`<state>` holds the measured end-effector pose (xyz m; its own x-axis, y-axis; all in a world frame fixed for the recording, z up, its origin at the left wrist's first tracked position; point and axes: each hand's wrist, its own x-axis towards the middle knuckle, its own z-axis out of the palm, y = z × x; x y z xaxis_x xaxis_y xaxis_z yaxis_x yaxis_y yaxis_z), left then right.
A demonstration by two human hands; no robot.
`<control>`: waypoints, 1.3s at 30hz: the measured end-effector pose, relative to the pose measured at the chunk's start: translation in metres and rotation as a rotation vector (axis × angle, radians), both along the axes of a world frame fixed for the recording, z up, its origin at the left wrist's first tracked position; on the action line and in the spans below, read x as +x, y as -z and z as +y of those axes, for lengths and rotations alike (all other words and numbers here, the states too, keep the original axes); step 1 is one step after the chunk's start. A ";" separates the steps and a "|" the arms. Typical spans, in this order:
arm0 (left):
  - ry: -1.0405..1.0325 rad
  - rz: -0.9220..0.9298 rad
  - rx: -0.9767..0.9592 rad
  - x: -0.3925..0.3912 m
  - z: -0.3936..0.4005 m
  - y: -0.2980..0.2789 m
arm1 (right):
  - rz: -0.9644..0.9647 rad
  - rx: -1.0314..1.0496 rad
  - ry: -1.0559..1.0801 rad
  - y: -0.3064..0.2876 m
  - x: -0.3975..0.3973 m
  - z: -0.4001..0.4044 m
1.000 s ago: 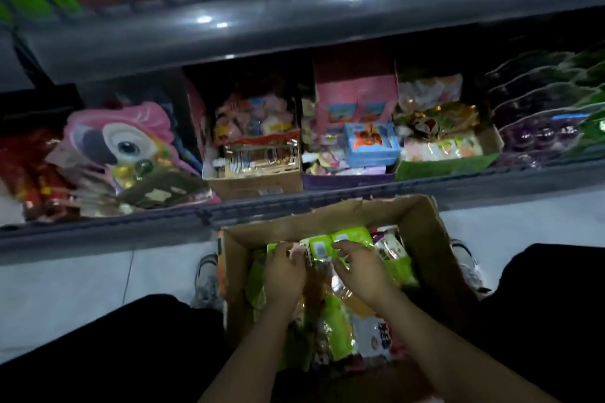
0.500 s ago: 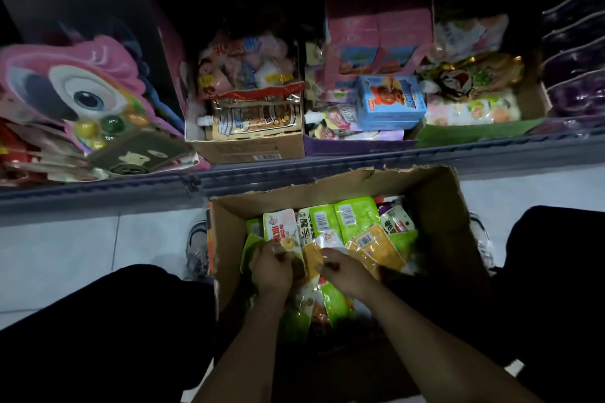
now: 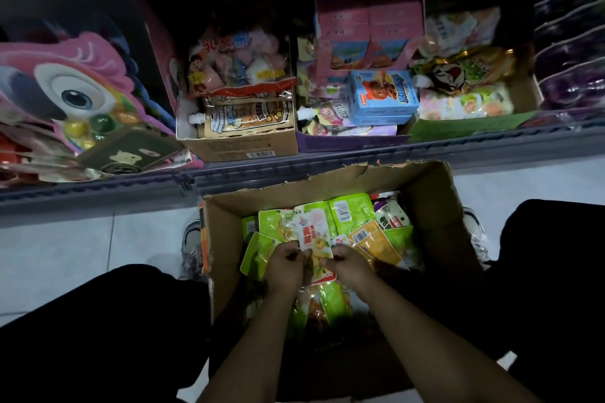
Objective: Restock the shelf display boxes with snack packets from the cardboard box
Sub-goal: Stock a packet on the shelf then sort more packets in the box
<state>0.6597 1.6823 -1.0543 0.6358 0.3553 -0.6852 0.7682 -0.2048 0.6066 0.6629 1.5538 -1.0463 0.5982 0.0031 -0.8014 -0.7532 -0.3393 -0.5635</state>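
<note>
Hands in carton, one packet held.
Left hand (image 3: 284, 267) and right hand (image 3: 347, 267), fingers curled, grip a white packet (image 3: 313, 240) above green packets (image 3: 352, 211) inside the carton (image 3: 435, 203); display boxes (image 3: 242, 147) sit on the shelf behind.

Your box (image 3: 435, 203) is plain brown card. In it, at twelve o'clock of your hands, lie lime-green packets (image 3: 352, 211), one white with red print (image 3: 311, 232), one orange-yellow with a white barcode (image 3: 373, 239). At eleven o'clock sits a pink toy (image 3: 75, 75) with a big blue eye.
</note>
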 end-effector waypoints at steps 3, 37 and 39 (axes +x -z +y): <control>-0.023 0.030 -0.060 0.000 -0.003 -0.005 | 0.023 0.054 0.048 -0.007 0.000 -0.006; 0.477 -0.507 -0.441 0.071 -0.084 -0.429 | -0.784 0.168 -0.382 -0.399 0.055 -0.162; 0.486 -0.556 -0.401 0.082 -0.092 -0.449 | -0.912 0.158 -0.294 -0.408 0.058 -0.166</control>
